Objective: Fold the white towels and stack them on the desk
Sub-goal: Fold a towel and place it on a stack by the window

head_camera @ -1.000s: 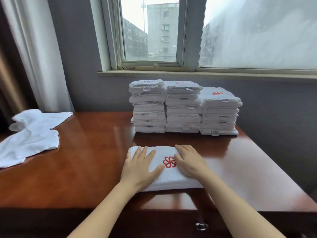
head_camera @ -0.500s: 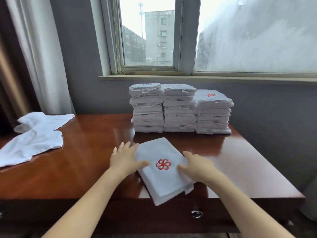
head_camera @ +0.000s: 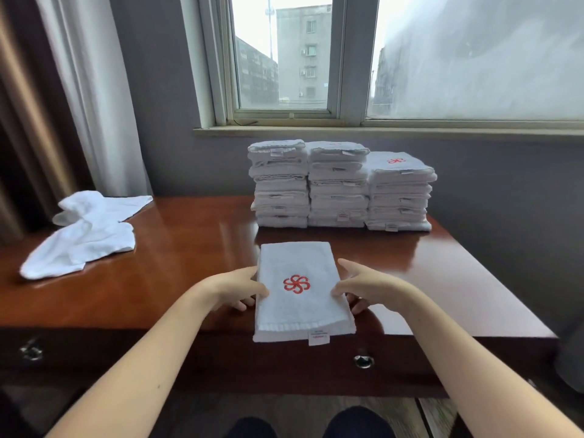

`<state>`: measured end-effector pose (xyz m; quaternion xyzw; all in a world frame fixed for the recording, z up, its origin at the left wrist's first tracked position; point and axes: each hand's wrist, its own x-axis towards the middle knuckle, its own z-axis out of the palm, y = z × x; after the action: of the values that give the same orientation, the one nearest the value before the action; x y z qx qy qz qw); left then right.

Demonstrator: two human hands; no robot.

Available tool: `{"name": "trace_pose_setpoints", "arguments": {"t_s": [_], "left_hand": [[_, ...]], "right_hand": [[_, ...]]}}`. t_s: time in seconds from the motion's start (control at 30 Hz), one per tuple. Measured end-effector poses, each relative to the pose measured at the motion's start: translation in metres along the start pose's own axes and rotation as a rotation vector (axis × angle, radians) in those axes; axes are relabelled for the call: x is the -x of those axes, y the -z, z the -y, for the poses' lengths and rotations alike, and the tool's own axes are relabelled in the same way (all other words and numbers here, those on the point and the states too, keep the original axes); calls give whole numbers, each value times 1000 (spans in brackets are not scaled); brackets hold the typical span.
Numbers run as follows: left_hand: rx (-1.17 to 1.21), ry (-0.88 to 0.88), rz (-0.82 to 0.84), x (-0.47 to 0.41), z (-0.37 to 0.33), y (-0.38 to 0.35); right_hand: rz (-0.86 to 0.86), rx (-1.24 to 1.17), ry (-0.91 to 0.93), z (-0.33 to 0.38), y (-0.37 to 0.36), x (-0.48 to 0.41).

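Head view, items as I am reading them off the feed:

1. folded towel point(head_camera: 298, 259): white, lying lower centre of the frame on the desk point(head_camera: 189, 248), its long side running away from the camera. Its near end is hanging slightly over the desk's front edge. A red flower emblem point(head_camera: 296, 283) is facing up at its middle, and a small label point(head_camera: 318, 338) is dangling from the near edge.
2. left hand point(head_camera: 235, 287): I am seeing it gripping the towel's left long edge, with the thumb lying on top and the fingers tucking beneath.
3. right hand point(head_camera: 366, 286): it is gripping the opposite long edge the same way, thumb on top, most fingers curling under the cloth, one finger stretching forward along the edge.
4. left stack point(head_camera: 279, 184), middle stack point(head_camera: 338, 184), right stack point(head_camera: 399, 197): folded white towels standing side by side and touching, centre of the frame, at the desk's far edge below the window sill. The right stack is sitting a little lower and is showing a red emblem on top.
5. loose towels point(head_camera: 85, 235): a crumpled white heap lying at the left of the frame on the desk, well apart from both hands.
6. drawer pull point(head_camera: 363, 361): round metal, sitting on the desk front just below and to the right of the label.
7. window point(head_camera: 284, 58), top centre, and curtain point(head_camera: 94, 90), upper left, hanging beside it.
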<state>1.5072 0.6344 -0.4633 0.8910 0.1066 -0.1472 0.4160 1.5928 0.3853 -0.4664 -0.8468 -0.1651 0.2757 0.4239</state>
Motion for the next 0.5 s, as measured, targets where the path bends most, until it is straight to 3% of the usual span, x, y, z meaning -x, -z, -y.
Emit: {"name": "trace_pose_setpoints", "arguments": {"t_s": [0.2, 0.5], "left_hand": [[441, -52, 139, 5, 16, 9], [541, -75, 179, 6, 24, 8]], "right_hand": [[168, -219, 52, -5, 8, 4], [242, -357, 29, -12, 12, 6]]}}
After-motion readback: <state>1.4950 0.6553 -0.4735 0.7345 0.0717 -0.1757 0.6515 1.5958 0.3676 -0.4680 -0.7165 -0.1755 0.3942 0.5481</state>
